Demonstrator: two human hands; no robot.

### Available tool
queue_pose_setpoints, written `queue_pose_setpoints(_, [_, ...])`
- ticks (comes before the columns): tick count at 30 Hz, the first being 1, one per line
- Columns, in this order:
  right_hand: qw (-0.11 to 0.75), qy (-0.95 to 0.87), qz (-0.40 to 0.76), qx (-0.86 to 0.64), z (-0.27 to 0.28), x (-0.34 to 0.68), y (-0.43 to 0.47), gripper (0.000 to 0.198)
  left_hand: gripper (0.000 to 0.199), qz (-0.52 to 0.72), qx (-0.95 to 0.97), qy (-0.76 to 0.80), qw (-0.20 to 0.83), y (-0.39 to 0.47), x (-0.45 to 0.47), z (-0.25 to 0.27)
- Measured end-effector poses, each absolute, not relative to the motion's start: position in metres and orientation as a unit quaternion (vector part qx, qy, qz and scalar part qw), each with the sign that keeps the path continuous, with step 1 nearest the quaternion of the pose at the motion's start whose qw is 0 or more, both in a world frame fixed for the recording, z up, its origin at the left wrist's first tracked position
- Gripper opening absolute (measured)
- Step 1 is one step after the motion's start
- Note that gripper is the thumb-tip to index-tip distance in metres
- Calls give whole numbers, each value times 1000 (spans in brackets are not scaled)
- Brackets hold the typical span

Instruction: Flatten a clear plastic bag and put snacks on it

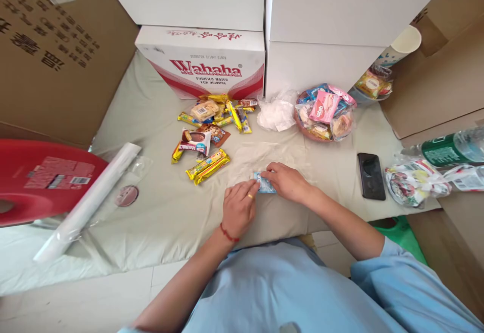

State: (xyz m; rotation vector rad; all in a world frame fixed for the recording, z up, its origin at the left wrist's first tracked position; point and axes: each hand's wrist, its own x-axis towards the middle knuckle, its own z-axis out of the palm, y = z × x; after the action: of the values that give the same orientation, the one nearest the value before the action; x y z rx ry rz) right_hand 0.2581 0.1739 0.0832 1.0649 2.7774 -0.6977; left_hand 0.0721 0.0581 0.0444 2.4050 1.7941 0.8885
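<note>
A small blue snack packet (266,184) lies on the cloth between my two hands. My left hand (239,203), fingers together, presses on the packet's left edge. From the other side, the curled fingers of my right hand (286,182) grip its upper right part. Under and behind the packet a clear plastic bag (272,154) is spread flat. To the left of my hands, yellow-wrapped snack bars (207,167) lie side by side, with a dark-and-white cake packet (195,142) behind them. A basket (314,134) heaped with wrapped snacks stands at the back right.
More yellow bars (233,115) lie before a Wahaha water box (206,63). Crumpled white plastic (278,110) sits beside the basket. A black phone (371,176), a tied bag of snacks (416,182) and a bottle (449,146) are right. A white roll (91,197) lies left.
</note>
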Motion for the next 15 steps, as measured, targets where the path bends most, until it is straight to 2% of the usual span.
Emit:
queue_pose_setpoints(2, [27, 903, -232, 360, 83, 259, 188, 36, 39, 223, 761, 609, 19, 73, 77, 37])
queue_pose_setpoints(6, [-34, 875, -162, 455, 79, 254, 222, 48, 40, 150, 757, 635, 50, 88, 78, 31])
queue_pose_setpoints(9, [1, 852, -167, 496, 74, 245, 245, 67, 39, 134, 759, 635, 52, 87, 78, 32])
queue_pose_setpoints(10, [21, 847, -186, 497, 73, 241, 251, 64, 39, 132, 759, 635, 51, 85, 79, 32])
queue_pose_setpoints(13, [57, 848, -253, 462, 82, 236, 255, 31, 39, 130, 748, 650, 38, 82, 82, 33])
queue_pose_setpoints(15, [50, 871, -280, 401, 91, 237, 244, 26, 38, 127, 738, 662, 30, 82, 83, 31])
